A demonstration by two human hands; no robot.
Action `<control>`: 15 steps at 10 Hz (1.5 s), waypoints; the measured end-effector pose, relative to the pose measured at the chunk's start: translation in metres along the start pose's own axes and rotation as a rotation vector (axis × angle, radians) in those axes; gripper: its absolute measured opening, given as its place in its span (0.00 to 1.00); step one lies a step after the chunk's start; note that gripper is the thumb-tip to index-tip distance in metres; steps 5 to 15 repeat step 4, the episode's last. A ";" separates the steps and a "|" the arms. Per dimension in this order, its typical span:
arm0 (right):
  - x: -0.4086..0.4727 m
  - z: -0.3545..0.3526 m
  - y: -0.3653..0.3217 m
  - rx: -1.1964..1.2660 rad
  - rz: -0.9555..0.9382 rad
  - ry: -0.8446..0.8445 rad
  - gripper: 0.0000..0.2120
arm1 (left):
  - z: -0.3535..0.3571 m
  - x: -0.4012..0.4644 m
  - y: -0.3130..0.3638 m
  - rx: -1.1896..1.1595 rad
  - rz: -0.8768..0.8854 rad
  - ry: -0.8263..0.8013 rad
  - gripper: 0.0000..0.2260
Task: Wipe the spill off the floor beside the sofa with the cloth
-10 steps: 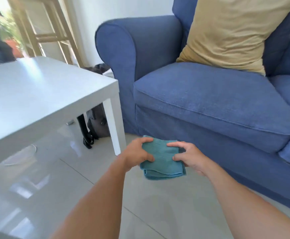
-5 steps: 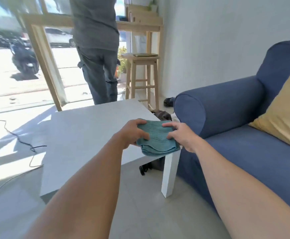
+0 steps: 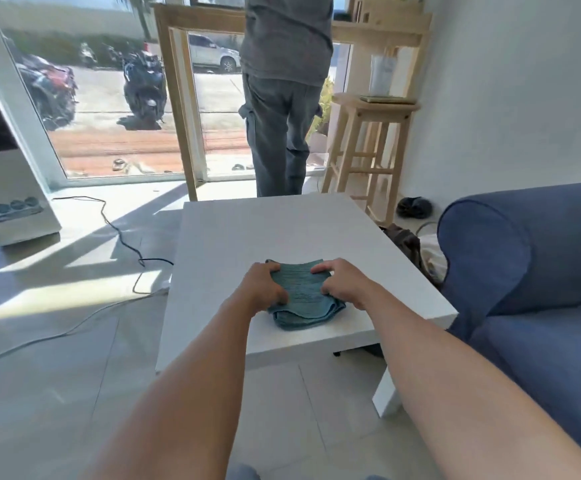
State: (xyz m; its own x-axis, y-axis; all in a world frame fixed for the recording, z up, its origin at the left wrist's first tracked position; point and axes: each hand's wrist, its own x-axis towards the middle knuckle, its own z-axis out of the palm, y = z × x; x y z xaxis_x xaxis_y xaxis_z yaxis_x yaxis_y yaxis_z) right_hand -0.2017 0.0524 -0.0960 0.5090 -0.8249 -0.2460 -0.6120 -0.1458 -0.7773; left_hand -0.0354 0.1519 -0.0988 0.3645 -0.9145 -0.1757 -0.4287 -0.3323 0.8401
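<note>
Cloth [image 3: 303, 293]: folded, on table [image 3: 368, 244], pinched between left hand [image 3: 265, 289] and right hand [image 3: 346, 284]. Risk: unfolding if lifted unevenly; no spill visible near grip.

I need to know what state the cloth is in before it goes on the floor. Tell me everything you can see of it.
The cloth is teal, with a fine ribbed weave that looks like microfibre. It is folded into a thick pad with several layers showing at its near edge. It lies flat on the white table, near its front edge. The left hand and right hand grip its two sides. No stain or wet patch shows.
</note>
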 end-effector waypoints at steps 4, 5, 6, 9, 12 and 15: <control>0.000 -0.014 0.008 -0.324 -0.078 0.264 0.13 | 0.005 0.017 0.019 0.645 0.131 0.058 0.21; 0.000 -0.014 0.008 -0.324 -0.078 0.264 0.13 | 0.005 0.017 0.019 0.645 0.131 0.058 0.21; 0.000 -0.014 0.008 -0.324 -0.078 0.264 0.13 | 0.005 0.017 0.019 0.645 0.131 0.058 0.21; 0.000 -0.014 0.008 -0.324 -0.078 0.264 0.13 | 0.005 0.017 0.019 0.645 0.131 0.058 0.21; 0.000 -0.014 0.008 -0.324 -0.078 0.264 0.13 | 0.005 0.017 0.019 0.645 0.131 0.058 0.21; 0.000 -0.014 0.008 -0.324 -0.078 0.264 0.13 | 0.005 0.017 0.019 0.645 0.131 0.058 0.21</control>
